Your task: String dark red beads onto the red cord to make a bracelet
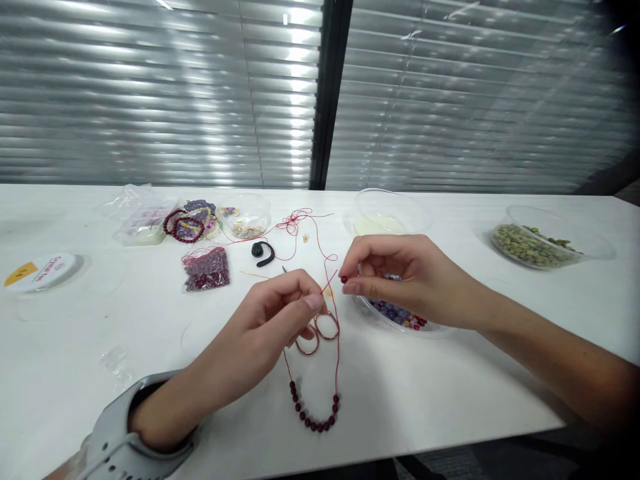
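Note:
My left hand (280, 317) pinches a red thread between thumb and forefinger, its short end (329, 283) pointing up to the right. Between the thumb and forefinger of my right hand (400, 277) is a dark red bead (344, 280), a little apart from the thread end. Several dark red beads (313, 425) hang in a curve on the thread below my hands, by the table's front edge. Scissors with copper-coloured handles (327, 327) lie partly hidden behind my left hand. Under my right hand stands a clear bowl of mixed beads (395, 312).
On the white table (240, 427) are a bag of dark red beads (207, 270), a black earpiece (263, 253), tangled red thread (295, 220), bracelets (187, 227), a small bead tub (249, 227), a bowl of green beads (535, 245) and a white round lid (43, 272).

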The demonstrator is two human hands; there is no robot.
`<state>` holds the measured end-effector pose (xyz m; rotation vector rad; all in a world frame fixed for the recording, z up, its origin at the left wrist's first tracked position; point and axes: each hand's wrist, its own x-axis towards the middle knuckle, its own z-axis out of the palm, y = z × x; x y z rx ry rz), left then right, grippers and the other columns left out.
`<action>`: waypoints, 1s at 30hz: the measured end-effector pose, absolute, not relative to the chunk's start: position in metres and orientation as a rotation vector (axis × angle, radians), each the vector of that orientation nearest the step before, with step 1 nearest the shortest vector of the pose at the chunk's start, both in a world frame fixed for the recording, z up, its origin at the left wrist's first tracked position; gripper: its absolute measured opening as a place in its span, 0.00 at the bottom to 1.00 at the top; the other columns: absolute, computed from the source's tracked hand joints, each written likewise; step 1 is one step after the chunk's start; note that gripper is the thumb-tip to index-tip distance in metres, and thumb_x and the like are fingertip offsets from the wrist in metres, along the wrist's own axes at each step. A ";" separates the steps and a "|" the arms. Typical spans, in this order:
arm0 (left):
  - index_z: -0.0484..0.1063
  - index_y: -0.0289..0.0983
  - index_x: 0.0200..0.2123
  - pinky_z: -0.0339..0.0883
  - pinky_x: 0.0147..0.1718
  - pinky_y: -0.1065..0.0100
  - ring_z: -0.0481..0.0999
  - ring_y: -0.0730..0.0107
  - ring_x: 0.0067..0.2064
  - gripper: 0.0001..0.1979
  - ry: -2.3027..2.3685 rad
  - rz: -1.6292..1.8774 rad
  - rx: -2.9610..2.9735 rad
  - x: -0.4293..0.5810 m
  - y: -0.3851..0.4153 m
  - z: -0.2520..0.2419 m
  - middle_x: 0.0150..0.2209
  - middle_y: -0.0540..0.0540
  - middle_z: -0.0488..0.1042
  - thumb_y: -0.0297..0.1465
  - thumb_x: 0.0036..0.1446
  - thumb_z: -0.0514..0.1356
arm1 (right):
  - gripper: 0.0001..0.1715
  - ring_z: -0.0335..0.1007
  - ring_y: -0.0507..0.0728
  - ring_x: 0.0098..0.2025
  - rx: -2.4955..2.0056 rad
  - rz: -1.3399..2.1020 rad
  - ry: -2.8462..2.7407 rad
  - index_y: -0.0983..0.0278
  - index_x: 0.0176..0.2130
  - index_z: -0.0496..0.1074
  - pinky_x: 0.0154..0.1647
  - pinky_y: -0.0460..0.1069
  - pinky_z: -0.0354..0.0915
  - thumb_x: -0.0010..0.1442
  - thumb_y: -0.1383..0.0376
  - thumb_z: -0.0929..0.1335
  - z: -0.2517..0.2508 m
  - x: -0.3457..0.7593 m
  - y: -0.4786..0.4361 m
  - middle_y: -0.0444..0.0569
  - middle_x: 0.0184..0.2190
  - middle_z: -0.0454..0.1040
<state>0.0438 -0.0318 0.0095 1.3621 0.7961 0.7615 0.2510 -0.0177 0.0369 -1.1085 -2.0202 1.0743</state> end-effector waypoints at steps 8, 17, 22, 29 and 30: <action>0.67 0.38 0.24 0.63 0.26 0.77 0.62 0.80 0.22 0.11 0.749 0.753 1.260 0.045 -0.032 0.009 0.23 0.55 0.65 0.29 0.59 0.55 | 0.07 0.56 0.47 0.21 -1.130 0.887 -2.042 0.64 0.30 0.72 0.21 0.44 0.55 0.52 0.63 0.72 0.035 0.248 -0.018 0.41 0.21 0.65; 0.67 0.38 0.23 0.61 0.25 0.77 0.58 0.79 0.22 0.11 0.760 0.749 1.261 0.045 -0.032 0.011 0.21 0.56 0.62 0.27 0.58 0.54 | 0.06 0.55 0.47 0.21 -1.135 0.856 -2.069 0.64 0.30 0.72 0.21 0.44 0.55 0.52 0.63 0.72 0.033 0.248 -0.017 0.41 0.21 0.65; 0.67 0.38 0.23 0.62 0.25 0.76 0.60 0.78 0.23 0.10 0.780 0.745 1.276 0.046 -0.032 0.010 0.21 0.55 0.61 0.27 0.57 0.54 | 0.06 0.56 0.47 0.21 -1.124 0.842 -2.084 0.64 0.30 0.72 0.21 0.44 0.55 0.52 0.63 0.72 0.033 0.249 -0.018 0.41 0.22 0.67; 0.66 0.38 0.23 0.61 0.25 0.78 0.62 0.79 0.24 0.11 0.768 0.742 1.291 0.046 -0.031 0.009 0.22 0.55 0.61 0.27 0.58 0.53 | 0.08 0.56 0.46 0.21 -1.108 0.785 -2.113 0.65 0.30 0.72 0.20 0.44 0.55 0.54 0.62 0.71 0.033 0.248 -0.018 0.42 0.22 0.67; 0.66 0.38 0.23 0.61 0.25 0.78 0.62 0.79 0.24 0.11 0.767 0.740 1.293 0.046 -0.031 0.009 0.22 0.55 0.61 0.27 0.58 0.53 | 0.07 0.56 0.46 0.21 -1.102 0.772 -2.120 0.65 0.30 0.72 0.20 0.44 0.56 0.54 0.62 0.71 0.033 0.249 -0.018 0.42 0.23 0.68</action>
